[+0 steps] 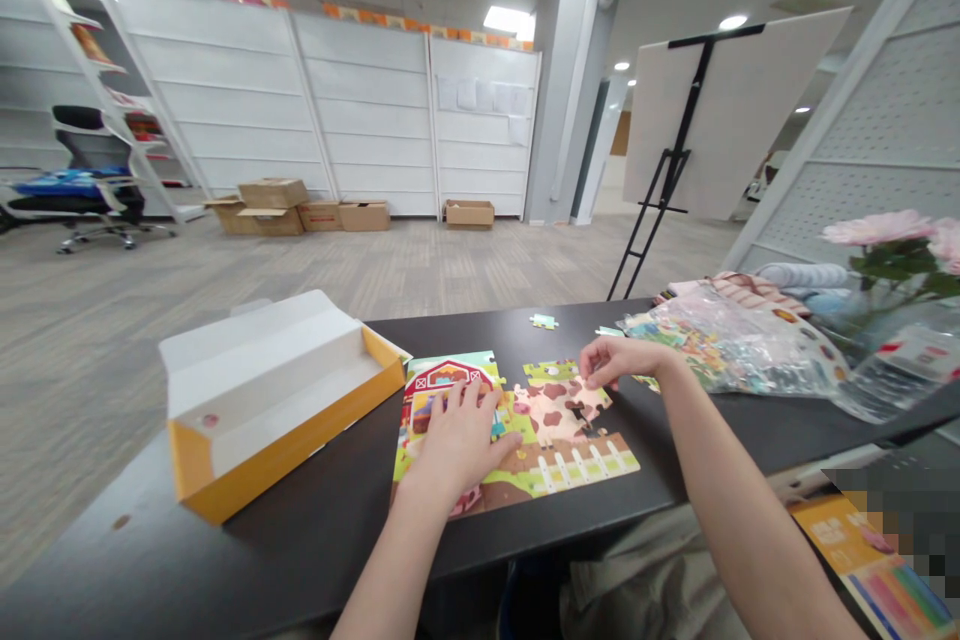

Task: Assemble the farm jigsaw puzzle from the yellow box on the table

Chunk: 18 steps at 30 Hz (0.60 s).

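Note:
A partly joined farm jigsaw puzzle lies on the black table in front of me, showing a red barn, a spotted cow and a white fence. My left hand lies flat on the puzzle's left half, fingers stretched out. My right hand rests at the puzzle's upper right edge, its fingers curled down onto a piece there. Two loose pale pieces sit farther back on the table.
An open yellow and white box stands at the left of the table. At the right lie a clear plastic bag of pieces, pink flowers and a printed sheet. Behind are an easel, cardboard boxes and an office chair.

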Tool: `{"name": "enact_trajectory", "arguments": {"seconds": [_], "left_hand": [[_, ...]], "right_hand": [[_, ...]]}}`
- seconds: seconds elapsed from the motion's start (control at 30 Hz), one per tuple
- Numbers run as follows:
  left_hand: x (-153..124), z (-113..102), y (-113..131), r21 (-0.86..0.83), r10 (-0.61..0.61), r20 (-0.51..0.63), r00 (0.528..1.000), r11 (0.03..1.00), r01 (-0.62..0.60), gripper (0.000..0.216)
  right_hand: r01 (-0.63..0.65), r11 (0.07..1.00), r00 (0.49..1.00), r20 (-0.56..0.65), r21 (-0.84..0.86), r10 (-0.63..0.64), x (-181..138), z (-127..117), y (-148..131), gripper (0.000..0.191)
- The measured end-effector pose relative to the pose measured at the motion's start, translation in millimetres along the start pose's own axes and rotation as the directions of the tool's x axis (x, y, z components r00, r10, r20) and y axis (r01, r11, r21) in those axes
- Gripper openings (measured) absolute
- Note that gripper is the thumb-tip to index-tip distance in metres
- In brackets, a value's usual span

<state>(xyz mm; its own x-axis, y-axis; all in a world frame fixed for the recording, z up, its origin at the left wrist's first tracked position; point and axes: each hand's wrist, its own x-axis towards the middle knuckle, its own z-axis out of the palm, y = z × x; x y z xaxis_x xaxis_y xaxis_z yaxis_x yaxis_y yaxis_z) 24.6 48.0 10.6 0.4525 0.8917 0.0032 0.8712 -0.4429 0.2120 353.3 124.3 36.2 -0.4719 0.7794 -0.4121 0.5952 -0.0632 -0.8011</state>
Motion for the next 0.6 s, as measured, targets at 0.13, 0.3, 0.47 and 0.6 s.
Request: {"name": "enact_trajectory", "arguments": {"seconds": [0.13,0.3,0.47,0.6], "left_hand": [[0.0,1.4,-0.5,-0.006,0.004,-0.005,1.0,1.0,-0.004,0.065],[0.0,-0.4,1.0,-0.009,-0.009,0.016,1.0,1.0,0.009,0.064],[-0.2,-4.1,3.1,-0.012,-0.01,0.02,1.0,1.0,0.01,0.063],[0.2,-3.9,3.9,-0.003,-0.02,0.037,0.999,1.0,0.02,0.066]], "right_hand": [[-0.041,0.997,0.993,0.11,-0.063,0.048,4.9,6.1,-1.7,0.045],[-0.064,0.978,0.994,0.071,-0.2,0.079,6.5,8.1,-6.0,0.044],[-0.148,0.953,0.985,0.044,-0.265,0.165,0.7,8.2,-11.0,0.048],[-0.159,0.95,0.983,0.044,-0.269,0.177,-1.8,9.4,-14.4,0.047]]}}
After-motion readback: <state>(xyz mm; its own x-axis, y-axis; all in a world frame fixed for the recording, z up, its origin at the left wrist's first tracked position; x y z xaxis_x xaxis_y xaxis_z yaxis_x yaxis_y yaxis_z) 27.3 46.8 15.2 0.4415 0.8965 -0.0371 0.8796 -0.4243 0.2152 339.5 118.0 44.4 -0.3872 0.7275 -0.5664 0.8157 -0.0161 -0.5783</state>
